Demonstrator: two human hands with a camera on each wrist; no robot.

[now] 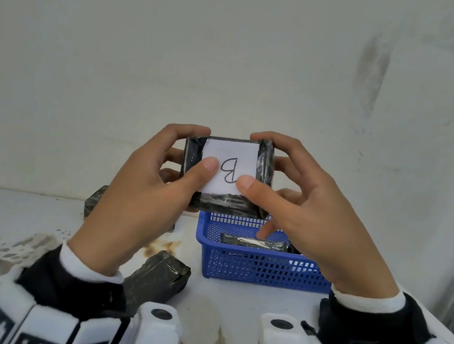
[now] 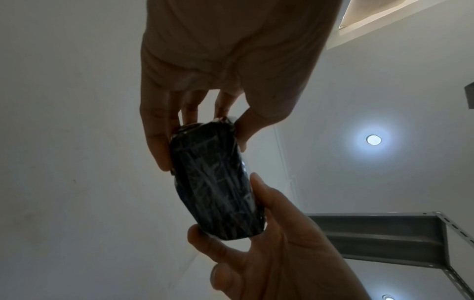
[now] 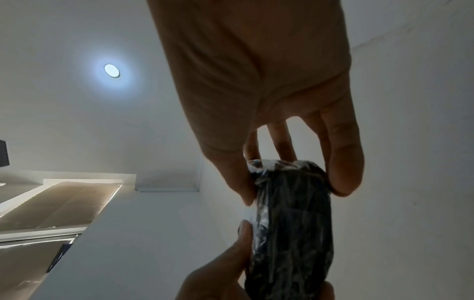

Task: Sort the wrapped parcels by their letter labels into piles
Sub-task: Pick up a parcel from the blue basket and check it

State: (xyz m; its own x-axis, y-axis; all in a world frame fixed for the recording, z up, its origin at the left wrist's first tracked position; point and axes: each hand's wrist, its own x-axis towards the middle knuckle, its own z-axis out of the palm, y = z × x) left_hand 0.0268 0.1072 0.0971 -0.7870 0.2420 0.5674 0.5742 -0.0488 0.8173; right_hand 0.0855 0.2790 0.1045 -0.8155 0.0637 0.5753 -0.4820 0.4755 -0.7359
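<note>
Pale wall fills the background, and below it a stained white table (image 1: 34, 218) carries a blue basket (image 1: 234, 265) with at least one dark wrapped parcel lying inside, plus two more parcels out on the surface: one near my left wrist (image 1: 157, 276), one half hidden behind my left hand (image 1: 95, 200). I hold the parcel (image 1: 222, 201) up at chest height over the table between both hands: my left hand (image 1: 140, 187) curls its fingers behind it with the thumb pressed on the front, and my right hand (image 1: 311, 215) does the same from the other side. Its white label (image 1: 230, 150) faces me, the letter B upside down, so its top points toward the table. The long axis runs left to right between my hands, the broad face upright. To do this step well I judge I should keep my thumbs off the letter, read it surely, then set the parcel on the B pile
</note>
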